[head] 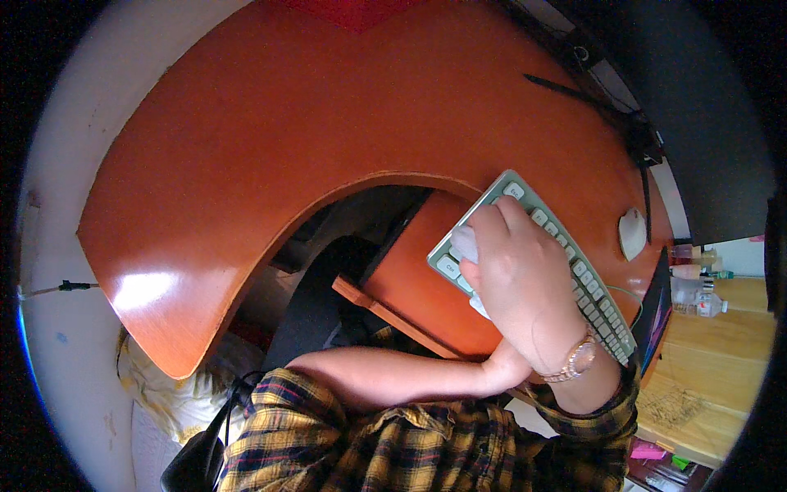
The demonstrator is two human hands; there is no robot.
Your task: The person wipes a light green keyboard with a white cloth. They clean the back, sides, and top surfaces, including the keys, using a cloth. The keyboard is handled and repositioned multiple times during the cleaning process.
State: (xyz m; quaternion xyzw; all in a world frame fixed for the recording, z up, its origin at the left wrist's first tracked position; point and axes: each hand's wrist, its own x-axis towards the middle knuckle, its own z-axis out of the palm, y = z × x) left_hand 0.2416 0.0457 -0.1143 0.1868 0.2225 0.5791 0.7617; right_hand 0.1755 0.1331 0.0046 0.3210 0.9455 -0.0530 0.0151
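A mint-green keyboard [511,179] with pale keys slants over the curved front edge of the desk, its Esc corner pointing away from me. My right hand [522,270], with a rose-gold watch [579,361] at the wrist, lies across the keys at that end. Between its fingers is a wad of white tissue or cloth [465,241], pressed to the keys; a white scrap [479,306] shows at the keyboard's near edge. My left hand [511,369] crosses beneath the right wrist. Its fingers are hidden, so its hold on the keyboard cannot be seen.
The keyboard cable [636,296] curls to the right. A white mouse [632,234] lies on the glossy desk [369,111] near a monitor stand [639,132]. Below the desk's curve is a pull-out tray [430,270]. Small bottles [698,304] stand at the far right.
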